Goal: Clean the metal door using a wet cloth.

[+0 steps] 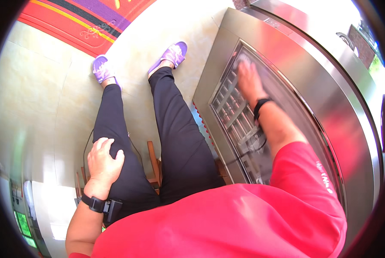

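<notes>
My left hand [104, 159] rests on the left leg of my black trousers [110, 116] near the knee, fingers somewhat spread and nothing held. My right hand [250, 80] reaches out over the glass panel [276, 93] of a stainless steel door [208, 77]. It is blurred and lies nearly flat near the panel's upper corner. Under its fingertips shows a pale, blurred thing that looks like a cloth [244, 58]. Metal bars [232, 111] appear in the panel, partly hidden by my forearm; whether they are behind the glass or reflected I cannot tell.
A polished metal frame [334, 74] curves along the right. Beyond my feet in purple slides [174, 54] lies a red mat [66, 35] on the tiled floor [41, 77]. Wooden furniture legs [153, 161] and a dark cable [136, 150] are partly visible behind my legs.
</notes>
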`<state>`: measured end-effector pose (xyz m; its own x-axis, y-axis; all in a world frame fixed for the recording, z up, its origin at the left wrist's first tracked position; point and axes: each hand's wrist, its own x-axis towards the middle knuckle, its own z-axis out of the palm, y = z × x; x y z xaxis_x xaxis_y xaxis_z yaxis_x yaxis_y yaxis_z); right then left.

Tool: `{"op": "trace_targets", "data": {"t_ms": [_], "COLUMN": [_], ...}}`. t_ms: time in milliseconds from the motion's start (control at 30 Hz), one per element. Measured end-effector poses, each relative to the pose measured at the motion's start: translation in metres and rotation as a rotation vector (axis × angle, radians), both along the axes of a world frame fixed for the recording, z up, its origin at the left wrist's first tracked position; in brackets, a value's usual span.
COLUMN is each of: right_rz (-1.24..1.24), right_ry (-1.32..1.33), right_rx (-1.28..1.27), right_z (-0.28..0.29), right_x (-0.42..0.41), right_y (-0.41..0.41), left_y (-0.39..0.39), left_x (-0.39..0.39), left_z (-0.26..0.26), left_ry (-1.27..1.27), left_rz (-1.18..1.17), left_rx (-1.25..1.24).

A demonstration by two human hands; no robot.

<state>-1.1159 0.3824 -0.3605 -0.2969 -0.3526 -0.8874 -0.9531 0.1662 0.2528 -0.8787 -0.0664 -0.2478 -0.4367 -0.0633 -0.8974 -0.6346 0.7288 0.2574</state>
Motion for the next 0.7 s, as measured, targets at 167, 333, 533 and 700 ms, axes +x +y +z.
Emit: {"op": "trace_targets", "data": {"t_ms": [167,333,533,700], "right_rz": [-0.408,-0.075,-0.070,-0.137], "right_ry": [-0.357,-0.002,0.328,0.271], "right_rx": [-0.135,-0.087,-0.287,-0.309], "right_z": [0.085,0.116,0.145,0.180], "right_x": [0.130,0.028,-0.127,-0.040], "right_y": [0.059,0.017,-0.048,-0.031], "left_y": [-0.006,-0.007,-0.010,-0.008], "left_x": [0.031,0.040,0.034,0.036], "left_z": [-0.001,-0.002,-0.005,0.000], "left_ry": [-0.045,-0.083,-0.140,-0.161], "left_rz": [0.033,0.015,0.012,0.013], "left_rx": [0.024,0.024,0.019,0.017]}}
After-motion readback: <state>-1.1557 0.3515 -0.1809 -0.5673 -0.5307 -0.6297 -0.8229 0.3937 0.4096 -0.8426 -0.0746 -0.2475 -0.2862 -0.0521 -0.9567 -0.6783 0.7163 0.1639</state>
